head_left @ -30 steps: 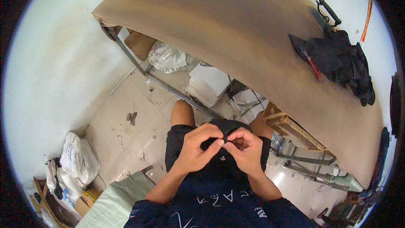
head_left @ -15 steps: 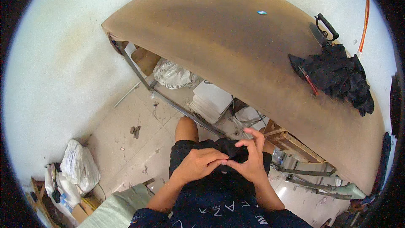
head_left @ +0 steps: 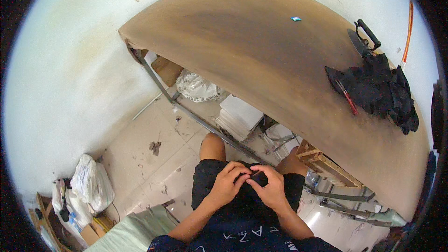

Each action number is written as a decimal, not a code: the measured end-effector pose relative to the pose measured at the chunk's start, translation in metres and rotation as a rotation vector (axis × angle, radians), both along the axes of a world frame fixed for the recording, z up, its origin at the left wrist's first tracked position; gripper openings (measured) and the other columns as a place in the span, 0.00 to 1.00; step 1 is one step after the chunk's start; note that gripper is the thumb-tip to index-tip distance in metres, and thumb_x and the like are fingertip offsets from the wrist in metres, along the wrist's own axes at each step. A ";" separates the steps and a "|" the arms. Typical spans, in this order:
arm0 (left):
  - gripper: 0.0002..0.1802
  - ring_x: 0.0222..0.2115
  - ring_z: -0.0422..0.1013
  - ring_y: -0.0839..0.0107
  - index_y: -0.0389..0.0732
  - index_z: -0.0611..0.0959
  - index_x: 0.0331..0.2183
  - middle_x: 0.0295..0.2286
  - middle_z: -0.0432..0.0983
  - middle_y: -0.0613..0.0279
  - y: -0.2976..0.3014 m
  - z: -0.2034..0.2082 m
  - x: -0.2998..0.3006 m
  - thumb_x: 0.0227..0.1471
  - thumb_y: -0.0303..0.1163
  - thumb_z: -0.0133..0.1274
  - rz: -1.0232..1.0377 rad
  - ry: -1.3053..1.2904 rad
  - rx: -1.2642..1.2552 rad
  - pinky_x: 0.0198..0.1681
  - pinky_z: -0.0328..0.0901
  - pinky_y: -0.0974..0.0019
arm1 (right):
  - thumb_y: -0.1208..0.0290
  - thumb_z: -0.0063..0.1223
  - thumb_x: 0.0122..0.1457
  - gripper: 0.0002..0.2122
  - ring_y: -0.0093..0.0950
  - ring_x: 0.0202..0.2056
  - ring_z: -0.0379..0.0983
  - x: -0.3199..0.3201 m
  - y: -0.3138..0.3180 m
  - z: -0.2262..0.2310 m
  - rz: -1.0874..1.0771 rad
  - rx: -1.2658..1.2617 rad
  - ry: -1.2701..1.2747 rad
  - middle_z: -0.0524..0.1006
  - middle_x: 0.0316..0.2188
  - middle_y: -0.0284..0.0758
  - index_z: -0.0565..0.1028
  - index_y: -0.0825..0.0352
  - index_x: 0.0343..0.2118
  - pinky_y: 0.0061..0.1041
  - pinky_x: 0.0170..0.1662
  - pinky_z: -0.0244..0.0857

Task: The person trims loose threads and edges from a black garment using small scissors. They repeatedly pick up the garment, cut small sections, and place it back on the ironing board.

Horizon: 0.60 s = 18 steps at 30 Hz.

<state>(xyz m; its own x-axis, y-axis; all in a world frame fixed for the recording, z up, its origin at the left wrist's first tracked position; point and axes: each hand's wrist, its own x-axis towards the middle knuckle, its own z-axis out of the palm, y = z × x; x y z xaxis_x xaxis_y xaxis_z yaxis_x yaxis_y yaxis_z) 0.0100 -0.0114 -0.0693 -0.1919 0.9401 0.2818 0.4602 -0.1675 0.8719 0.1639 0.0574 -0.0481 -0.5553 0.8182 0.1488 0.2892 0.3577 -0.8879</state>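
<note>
Over my lap, my left hand and my right hand meet with bent fingers, thumbs close together. Fingertips of both are pinched around something small and dark, which blends with my black shorts, so I cannot make out what it is. On the brown cloth-covered table beyond, a crumpled black cloth lies at the right. Red-handled thread snips or tweezers rest on its left edge. Behind the cloth stands an iron with a black handle. A small blue packet lies near the far edge.
Under the table are a stack of white sheets, a white plastic bag, a wooden frame and a metal leg bar. White bags and a pale green cloth sit at lower left. Scraps litter the tiled floor.
My right hand's raised, spread fingers have curled down toward the left fingertips. My left hand has shifted slightly right. The whole view has moved a little, with the table things staying put.
</note>
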 end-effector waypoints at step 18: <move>0.14 0.34 0.71 0.56 0.38 0.68 0.43 0.34 0.72 0.49 0.012 -0.021 0.012 0.56 0.26 0.52 0.049 0.021 0.215 0.38 0.67 0.60 | 0.72 0.58 0.56 0.10 0.39 0.37 0.78 0.006 0.004 0.012 0.039 -0.046 0.017 0.79 0.36 0.43 0.77 0.68 0.40 0.32 0.41 0.69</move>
<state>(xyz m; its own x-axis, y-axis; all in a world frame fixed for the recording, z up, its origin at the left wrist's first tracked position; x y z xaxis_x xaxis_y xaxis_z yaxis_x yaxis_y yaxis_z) 0.0216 0.0004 -0.0905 -0.2277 0.8476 0.4793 0.4897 -0.3258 0.8087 0.1695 0.0615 -0.0360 -0.5842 0.8024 0.1215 0.2607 0.3273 -0.9082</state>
